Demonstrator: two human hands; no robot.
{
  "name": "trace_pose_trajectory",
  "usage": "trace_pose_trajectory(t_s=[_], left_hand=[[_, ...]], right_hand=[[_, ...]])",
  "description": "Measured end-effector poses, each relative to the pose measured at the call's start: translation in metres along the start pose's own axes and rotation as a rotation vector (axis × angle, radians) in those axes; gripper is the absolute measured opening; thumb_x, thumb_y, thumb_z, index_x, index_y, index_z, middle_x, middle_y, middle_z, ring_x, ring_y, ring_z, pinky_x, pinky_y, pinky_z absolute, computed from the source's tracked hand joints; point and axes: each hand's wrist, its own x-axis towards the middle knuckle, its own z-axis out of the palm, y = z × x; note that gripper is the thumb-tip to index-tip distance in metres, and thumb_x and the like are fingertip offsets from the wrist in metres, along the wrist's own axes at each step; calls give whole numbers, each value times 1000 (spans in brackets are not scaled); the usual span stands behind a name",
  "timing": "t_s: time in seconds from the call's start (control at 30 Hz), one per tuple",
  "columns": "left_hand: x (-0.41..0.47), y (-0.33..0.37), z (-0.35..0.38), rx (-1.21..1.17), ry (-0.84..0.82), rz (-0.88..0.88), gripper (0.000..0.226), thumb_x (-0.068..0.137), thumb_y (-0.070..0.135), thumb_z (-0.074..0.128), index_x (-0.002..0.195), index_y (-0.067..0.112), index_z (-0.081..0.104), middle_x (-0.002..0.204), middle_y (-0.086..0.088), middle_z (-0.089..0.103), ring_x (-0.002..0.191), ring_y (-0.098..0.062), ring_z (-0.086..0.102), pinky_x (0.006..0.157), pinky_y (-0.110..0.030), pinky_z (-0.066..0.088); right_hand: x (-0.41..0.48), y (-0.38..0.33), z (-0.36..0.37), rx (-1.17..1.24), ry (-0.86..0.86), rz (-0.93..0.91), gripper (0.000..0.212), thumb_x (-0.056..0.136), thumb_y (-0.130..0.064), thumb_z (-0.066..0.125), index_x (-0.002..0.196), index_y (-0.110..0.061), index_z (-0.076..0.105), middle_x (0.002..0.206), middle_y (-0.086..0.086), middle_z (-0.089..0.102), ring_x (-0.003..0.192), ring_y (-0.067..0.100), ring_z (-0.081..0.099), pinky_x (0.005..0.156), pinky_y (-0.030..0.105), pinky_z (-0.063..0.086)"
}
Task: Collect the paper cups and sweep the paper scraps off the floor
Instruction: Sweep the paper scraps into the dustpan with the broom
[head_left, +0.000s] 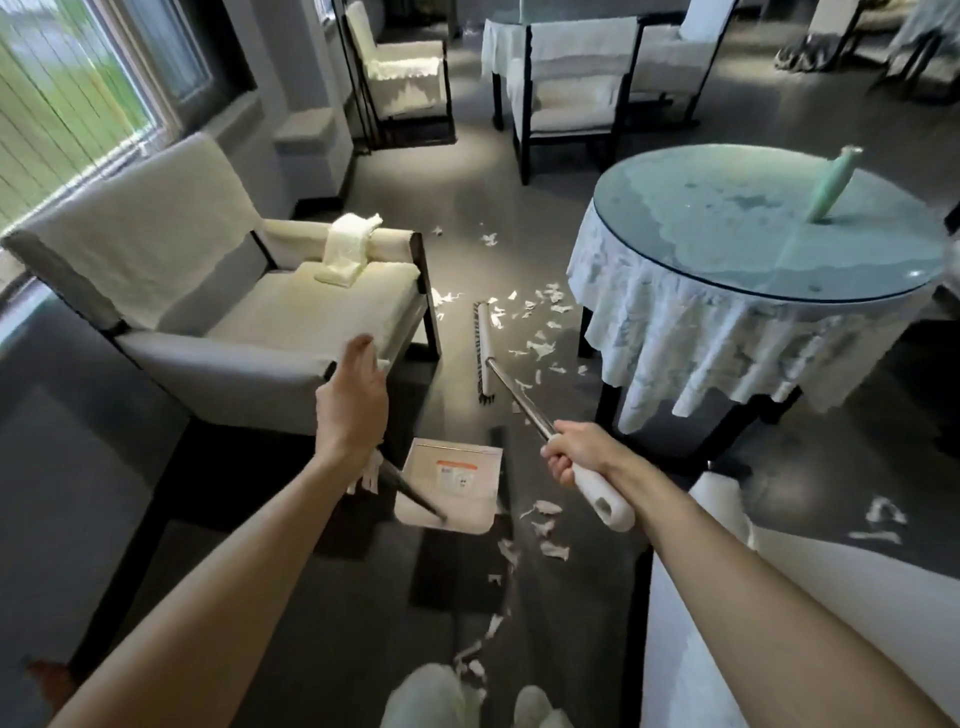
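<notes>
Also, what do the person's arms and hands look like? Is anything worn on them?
Both arms are bare as far as the picture shows. No sleeve appears on the left forearm or the right forearm. The left hand and the right hand wear no gloves, and I see no watch, bracelet or ring.

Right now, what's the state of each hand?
Left hand: closed, holding the dustpan handle.
Right hand: closed, gripping the broom handle.
</notes>
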Motion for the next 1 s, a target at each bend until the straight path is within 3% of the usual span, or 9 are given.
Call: trace_pose_trajectory(t_s=[0.13,0.23,0.37,0.5,0.63,0.77,0.83,0.93,1.0], left_hand=[[109,17,46,58,-48,84,35,97,14,43,130,25,42,97,-4,58,68,-13,54,51,-18,40],[191,27,85,-23,-70,60,30,98,15,40,126,24,45,79,6,54,62,-7,51,53,-22,45],[312,24,142,-101,-67,80,27,97,17,48,123,23,50,80,9,57,58,5,52,47,-6,39],[431,31,182,-83,-159,60,28,99,26,41,125,27,50,80,-7,64,53,-12,53,38,-17,38],[543,51,219,-120,-230,73,28,99,22,41,127,28,46,87,-18,62,51,-14,48,38,-22,38],[652,68,261,-84,-226,84,36,98,17,44,133,26,42,94,-3,61,53,-14,52,42,-22,41],[706,71,284,-80,-220,99,36,98,15,45,133,25,42,87,0,58,51,-13,51,44,-25,43],[794,75,324,-65,-178,63,36,98,17,45,132,27,42,87,0,55,56,-14,54,48,-30,54],[855,79,353,-57,-134,21,38,98,17,44,134,28,42,96,-3,54,61,-14,56,47,-25,51]], right_hand=[[81,-78,-12,24,-2,-10,61,93,11,35,142,-22,22,61,2,33,26,2,32,28,11,27],[154,-133,-21,-13,13,-15,61,92,11,37,147,-12,23,58,3,36,28,3,34,29,13,29],[261,-207,-21,-12,20,-4,45,94,8,36,136,-10,37,58,4,38,29,3,34,29,12,29],[356,-291,-22,21,56,1,63,93,8,40,149,-16,23,55,3,41,30,3,36,29,13,30],[434,-366,-34,27,77,18,63,92,7,41,148,-19,27,47,1,45,32,4,36,31,14,31],[519,-442,-49,67,75,12,49,93,7,39,132,-22,40,53,1,40,32,4,35,31,13,30],[573,-480,-59,54,82,26,41,93,7,40,122,-22,42,50,1,41,32,4,35,30,13,29],[655,-539,-77,29,93,44,44,92,6,44,124,-24,41,48,2,47,33,5,38,31,16,31],[706,-582,-92,-20,132,41,48,92,3,47,132,-23,41,56,5,48,39,7,40,33,17,32]])
